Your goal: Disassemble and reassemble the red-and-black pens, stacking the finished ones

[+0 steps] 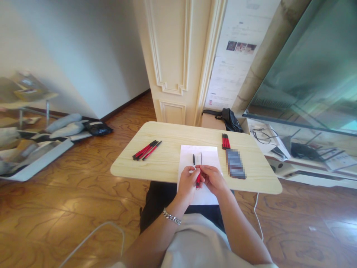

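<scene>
My left hand (188,182) and my right hand (213,179) meet over a white sheet of paper (198,156) at the near edge of a small light-wood table (167,163). Both hands are closed on one red pen (198,180), which shows between the fingers. A small black pen part (193,159) and a thin pale piece (200,159) lie on the paper just beyond the hands. Several red and black pens (147,150) lie in a loose bundle on the table's left side. A second group of red pens (225,141) lies at the far right.
A blurred flat object (235,163) lies on the table right of the paper. A black bag (230,120) sits behind the table by a cream door. A low glass unit with cables and devices (301,149) stands to the right. Clutter lies on the floor at left.
</scene>
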### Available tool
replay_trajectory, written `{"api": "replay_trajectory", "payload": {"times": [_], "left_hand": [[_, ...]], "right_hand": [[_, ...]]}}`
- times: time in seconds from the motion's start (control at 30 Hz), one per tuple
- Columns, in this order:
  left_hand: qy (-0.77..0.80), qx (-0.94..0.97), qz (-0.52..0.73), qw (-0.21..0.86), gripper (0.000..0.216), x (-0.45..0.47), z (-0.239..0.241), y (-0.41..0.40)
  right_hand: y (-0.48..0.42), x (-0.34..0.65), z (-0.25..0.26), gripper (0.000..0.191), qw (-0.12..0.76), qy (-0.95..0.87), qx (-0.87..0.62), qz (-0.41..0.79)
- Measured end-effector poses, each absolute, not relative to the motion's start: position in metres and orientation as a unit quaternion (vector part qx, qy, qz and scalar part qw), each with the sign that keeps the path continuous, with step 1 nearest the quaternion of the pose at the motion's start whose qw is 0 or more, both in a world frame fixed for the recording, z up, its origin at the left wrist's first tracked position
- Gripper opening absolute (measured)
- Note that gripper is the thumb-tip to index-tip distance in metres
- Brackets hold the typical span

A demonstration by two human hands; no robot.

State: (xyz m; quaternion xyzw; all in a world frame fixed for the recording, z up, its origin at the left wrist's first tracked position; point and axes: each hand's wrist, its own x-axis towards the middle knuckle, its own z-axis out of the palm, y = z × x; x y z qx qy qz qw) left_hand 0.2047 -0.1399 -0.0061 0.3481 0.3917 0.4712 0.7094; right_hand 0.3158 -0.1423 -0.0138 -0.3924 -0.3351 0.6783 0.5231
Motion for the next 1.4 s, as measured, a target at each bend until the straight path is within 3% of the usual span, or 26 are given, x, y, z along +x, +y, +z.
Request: {"api": "replay_trajectory", "payload": {"times": [0.2, 0.37, 0.53, 0.73, 0.83, 1.1, 1.23, 1.4], "left_hand": [[0.41, 0.382, 0.443, 0.699, 0.036, 0.205, -0.012, -0.143], [0.417, 0.425, 0.419, 0.685, 0.042, 0.2, -0.02, -0.145], [0.407, 0.446, 0.428, 0.672, 0.051, 0.195, -0.022, -0.144], [0.408, 0.449, 0.435, 0.665, 0.05, 0.195, -0.026, -0.139], [0.413, 0.447, 0.435, 0.664, 0.046, 0.195, -0.025, -0.137], [0.434, 0.455, 0.457, 0.629, 0.038, 0.194, -0.02, -0.133], [0.433, 0.449, 0.487, 0.611, 0.037, 0.2, -0.019, -0.133], [0.407, 0.45, 0.486, 0.629, 0.039, 0.204, -0.019, -0.136]], "right_hand": [[-0.137, 0.326, -0.021, 0.033, 0.529, -0.354, -0.428, 0.642], [-0.109, 0.349, -0.026, 0.031, 0.53, -0.431, -0.562, 0.466], [-0.082, 0.363, -0.026, 0.018, 0.374, -0.556, -0.708, 0.223], [-0.078, 0.355, -0.035, 0.02, 0.266, -0.61, -0.736, 0.125], [-0.078, 0.356, -0.033, 0.02, 0.283, -0.598, -0.739, 0.132], [-0.126, 0.353, -0.004, 0.027, 0.446, -0.542, -0.668, 0.248], [-0.161, 0.333, -0.003, 0.02, 0.445, -0.565, -0.603, 0.344], [-0.166, 0.329, -0.01, 0.017, 0.451, -0.557, -0.6, 0.355]]}}
